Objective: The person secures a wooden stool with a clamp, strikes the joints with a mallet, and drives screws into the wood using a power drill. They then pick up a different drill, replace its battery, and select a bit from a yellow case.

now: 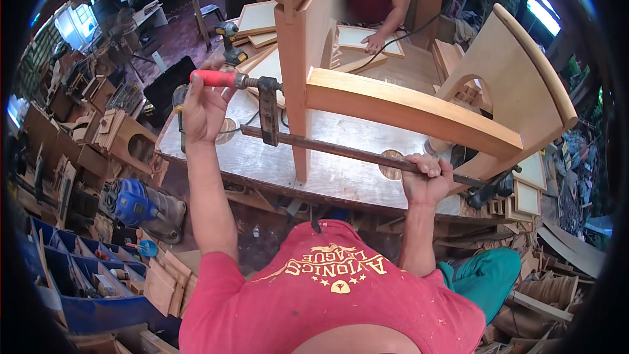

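Note:
A long bar clamp (334,149) spans the front of a wooden frame with two curved side panels and a crossbar (413,108). My left hand (204,108) has its fingers around the clamp's red handle (219,79), at the outer side of the left panel (293,78). The clamp's sliding jaw (268,111) stands beside that panel. Farther right, my right hand (427,177) is closed around the metal bar, below the crossbar. The bar's right end lies near the right panel (517,85).
The frame stands on a metal-topped workbench (360,180). Behind it, a co-worker (377,0) rests a hand near pale panels (372,40). A yellow drill (230,42) lies at the back left. A blue machine (134,203) and a blue divided bin (98,311) are at lower left.

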The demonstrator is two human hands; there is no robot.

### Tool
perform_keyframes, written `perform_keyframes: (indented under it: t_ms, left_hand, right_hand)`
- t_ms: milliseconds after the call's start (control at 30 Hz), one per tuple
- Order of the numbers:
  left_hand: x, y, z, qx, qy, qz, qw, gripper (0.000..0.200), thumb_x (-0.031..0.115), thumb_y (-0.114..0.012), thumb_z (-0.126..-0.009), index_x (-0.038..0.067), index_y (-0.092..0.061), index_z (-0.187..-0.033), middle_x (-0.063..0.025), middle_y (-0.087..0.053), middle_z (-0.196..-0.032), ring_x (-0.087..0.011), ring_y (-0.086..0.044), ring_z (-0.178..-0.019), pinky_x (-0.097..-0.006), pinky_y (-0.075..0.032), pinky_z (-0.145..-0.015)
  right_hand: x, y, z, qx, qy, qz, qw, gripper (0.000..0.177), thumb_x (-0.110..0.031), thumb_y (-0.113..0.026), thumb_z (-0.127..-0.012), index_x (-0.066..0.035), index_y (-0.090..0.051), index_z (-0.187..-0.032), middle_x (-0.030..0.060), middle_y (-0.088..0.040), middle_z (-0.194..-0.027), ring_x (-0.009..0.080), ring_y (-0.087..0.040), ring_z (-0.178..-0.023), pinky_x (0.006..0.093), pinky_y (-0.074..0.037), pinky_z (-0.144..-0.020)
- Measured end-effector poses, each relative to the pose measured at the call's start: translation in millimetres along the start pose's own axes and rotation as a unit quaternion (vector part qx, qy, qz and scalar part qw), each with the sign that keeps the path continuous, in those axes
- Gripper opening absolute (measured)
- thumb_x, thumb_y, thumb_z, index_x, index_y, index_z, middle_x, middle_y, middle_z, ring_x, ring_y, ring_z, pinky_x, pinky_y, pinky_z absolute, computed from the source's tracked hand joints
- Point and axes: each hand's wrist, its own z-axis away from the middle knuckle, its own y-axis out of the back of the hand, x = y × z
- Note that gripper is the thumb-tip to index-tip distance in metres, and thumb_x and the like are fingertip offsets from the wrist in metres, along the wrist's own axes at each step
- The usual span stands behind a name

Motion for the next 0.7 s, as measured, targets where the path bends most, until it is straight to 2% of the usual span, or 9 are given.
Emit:
perform_keyframes:
  t_ms: [133, 200, 233, 267, 367, 400, 533, 633, 700]
  left_hand:
    - [-4, 13, -2, 0.002, -0.054, -0.04, 0.998, 0.039, 0.027, -0.062, -0.096, 0.0, -0.054, -0.123, -0.0151, -0.06, -0.124, -0.027, -0.059, -0.116, -0.0401, -0.054, -0.095]
    - [5, 55, -14, -0.082, -0.002, -0.036, 0.996, 0.038, 0.028, -0.063, -0.095, 0.0, -0.056, -0.119, -0.0151, -0.062, -0.119, -0.0247, -0.06, -0.113, -0.0386, -0.055, -0.094]
    - [5, 55, -16, -0.122, 0.024, -0.033, 0.992, 0.037, 0.029, -0.063, -0.095, 0.0, -0.057, -0.117, -0.0151, -0.063, -0.116, -0.0235, -0.061, -0.112, -0.0378, -0.055, -0.093]
    - [4, 56, -13, -0.072, 0.021, -0.075, 0.994, 0.036, 0.032, -0.061, -0.096, 0.0, -0.058, -0.112, -0.0157, -0.065, -0.112, -0.0215, -0.065, -0.104, -0.038, -0.055, -0.091]
    - [-6, -8, 3, 0.036, -0.003, -0.14, 0.99, 0.041, 0.034, -0.054, -0.1, -0.001, -0.055, -0.121, -0.018, -0.063, -0.122, -0.0245, -0.064, -0.108, -0.0405, -0.052, -0.093]
    - [-8, -6, 6, 0.03, 0.008, -0.156, 0.987, 0.044, 0.032, -0.054, -0.1, -0.001, -0.051, -0.128, -0.02, -0.06, -0.127, -0.0254, -0.064, -0.11, -0.0438, -0.051, -0.096]
    - [-6, -3, 12, -0.075, 0.062, -0.091, 0.991, 0.04, 0.022, -0.053, -0.101, -0.001, -0.05, -0.133, -0.0207, -0.06, -0.126, -0.0275, -0.062, -0.115, -0.0447, -0.052, -0.099]
    - [-16, -13, 10, -0.001, -0.024, -0.07, 0.997, 0.037, 0.022, -0.058, -0.098, -0.001, -0.053, -0.127, -0.0172, -0.063, -0.121, -0.0254, -0.065, -0.108, -0.0418, -0.054, -0.094]
    - [-23, 7, 7, 0.023, -0.023, -0.047, 0.998, 0.033, 0.024, -0.061, -0.097, 0.002, -0.056, -0.122, -0.0143, -0.064, -0.117, -0.0232, -0.066, -0.104, -0.0399, -0.055, -0.091]
  right_hand:
    - [-1, 1, 1, -0.012, -0.02, -0.026, 0.999, 0.03, -0.016, -0.055, -0.078, -0.015, -0.038, -0.052, 0.0006, -0.039, -0.049, 0.0171, -0.043, -0.055, 0.0388, -0.044, -0.075]
    - [-2, 2, 0, -0.013, -0.024, -0.034, 0.999, 0.03, -0.016, -0.056, -0.077, -0.015, -0.038, -0.053, 0.0005, -0.038, -0.049, 0.0176, -0.043, -0.056, 0.0393, -0.044, -0.077]
    - [-2, 0, 1, 0.005, -0.017, -0.032, 0.999, 0.03, -0.016, -0.055, -0.076, -0.015, -0.038, -0.051, 0.0002, -0.038, -0.048, 0.0171, -0.043, -0.054, 0.0395, -0.043, -0.077]
    - [-2, -4, 1, 0.022, -0.013, -0.03, 0.999, 0.03, -0.016, -0.055, -0.074, -0.015, -0.038, -0.05, -0.0002, -0.038, -0.046, 0.0165, -0.044, -0.053, 0.0397, -0.043, -0.078]
    - [0, -1, -1, 0.025, -0.016, -0.025, 0.999, 0.029, -0.017, -0.055, -0.072, -0.016, -0.038, -0.048, -0.0008, -0.038, -0.045, 0.0158, -0.044, -0.051, 0.0401, -0.043, -0.078]
    - [0, -1, -1, 0.025, -0.013, -0.019, 0.999, 0.029, -0.017, -0.055, -0.072, -0.016, -0.038, -0.048, -0.0008, -0.038, -0.045, 0.0156, -0.044, -0.051, 0.04, -0.043, -0.077]
    - [0, 0, 0, -0.003, -0.028, -0.04, 0.999, 0.03, -0.016, -0.054, -0.078, -0.016, -0.038, -0.052, -0.0001, -0.039, -0.049, 0.0172, -0.044, -0.056, 0.0382, -0.043, -0.076]
    - [2, -4, -1, 0.042, -0.011, -0.029, 0.999, 0.029, -0.017, -0.054, -0.072, -0.016, -0.036, -0.049, -0.0009, -0.038, -0.044, 0.0148, -0.042, -0.05, 0.0396, -0.042, -0.076]
    - [2, -4, 2, 0.016, -0.013, -0.025, 0.999, 0.03, -0.016, -0.053, -0.076, -0.016, -0.037, -0.05, -0.0003, -0.038, -0.047, 0.0165, -0.043, -0.053, 0.0386, -0.042, -0.075]
